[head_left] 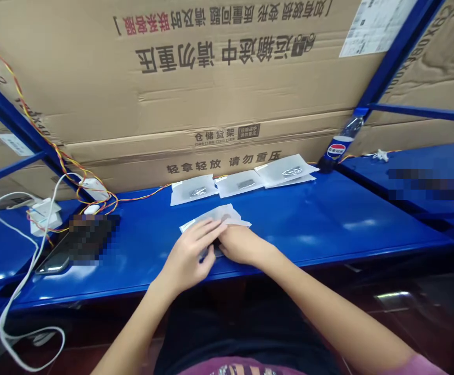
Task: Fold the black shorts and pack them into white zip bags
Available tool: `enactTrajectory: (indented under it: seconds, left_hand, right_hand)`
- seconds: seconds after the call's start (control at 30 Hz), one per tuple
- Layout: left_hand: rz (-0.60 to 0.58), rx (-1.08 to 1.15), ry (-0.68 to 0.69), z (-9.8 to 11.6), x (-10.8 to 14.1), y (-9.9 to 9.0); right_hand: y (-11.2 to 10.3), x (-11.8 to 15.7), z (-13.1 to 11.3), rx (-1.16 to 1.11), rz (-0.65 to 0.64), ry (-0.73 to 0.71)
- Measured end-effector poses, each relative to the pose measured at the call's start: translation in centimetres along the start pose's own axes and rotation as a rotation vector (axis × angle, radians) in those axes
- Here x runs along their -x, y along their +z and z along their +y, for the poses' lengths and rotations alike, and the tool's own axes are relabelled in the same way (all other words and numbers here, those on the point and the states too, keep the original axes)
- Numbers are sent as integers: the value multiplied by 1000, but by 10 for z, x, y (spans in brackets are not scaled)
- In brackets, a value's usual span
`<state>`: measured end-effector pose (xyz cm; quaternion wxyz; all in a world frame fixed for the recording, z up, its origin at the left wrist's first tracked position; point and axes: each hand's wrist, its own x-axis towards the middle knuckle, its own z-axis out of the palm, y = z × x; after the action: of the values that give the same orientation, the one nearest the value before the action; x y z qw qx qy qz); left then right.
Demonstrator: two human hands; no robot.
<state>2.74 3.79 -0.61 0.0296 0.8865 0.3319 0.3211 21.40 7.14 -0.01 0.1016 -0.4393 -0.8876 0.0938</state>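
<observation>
A frosted plastic bag (224,212) with a white label strip lies on the blue shelf in front of me, partly covered by my hands. My left hand (191,252) reaches over the bag, its fingers stretched out and touching my right hand, the thumb held apart. Bent at the wrist, my right hand (239,244) is curled at the bag, its fingertips hidden. Something dark shows between the two hands, too covered to name. Behind them lie more frosted bags with dark contents: a left bag (183,191), a middle bag (229,185) and overlapping bags at right (275,177).
A Pepsi bottle (336,148) leans by the blue post at the back right. On the left are a dark phone-like device (57,255), a white power strip (94,188), red-yellow wires and a white cable (5,312). A large carton (211,99) stands behind the shelf (328,224).
</observation>
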Motion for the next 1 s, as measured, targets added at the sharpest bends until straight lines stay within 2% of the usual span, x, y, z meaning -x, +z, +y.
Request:
enactTrajectory:
  seconds: [0.07,0.13,0.2,0.3,0.4,0.53,0.63,0.7,0.77,0.9,1.0]
  left_hand:
    - [-12,-128,43,3,16,-6]
    - [-2,-252,99,6,32,-12]
    - [58,-333,153,8,46,-15]
    - [182,-360,176,8,57,-13]
    - [269,-328,152,9,55,-6]
    - [372,-296,163,13,48,2]
    - [381,-299,143,17,50,-1]
    - [349,-309,121,19,55,-8]
    - [333,-323,81,21,62,-16]
    - [359,-302,-16,16,76,-26]
    - [380,-232,-78,7,80,-21]
  right_hand:
    - [1,13,9,-63,59,-103]
    - [8,28,17,-72,255,-227]
    - [17,42,20,-18,494,-341]
    - [28,58,14,39,729,-443]
    - [29,62,-4,69,843,-439]
    - [25,52,-25,93,911,-503]
    - [24,43,-25,99,918,-582]
    - [22,41,-13,110,900,-619]
    - [20,42,9,117,899,-593]
    - [15,51,60,83,906,-380]
    - [13,59,73,57,834,-279]
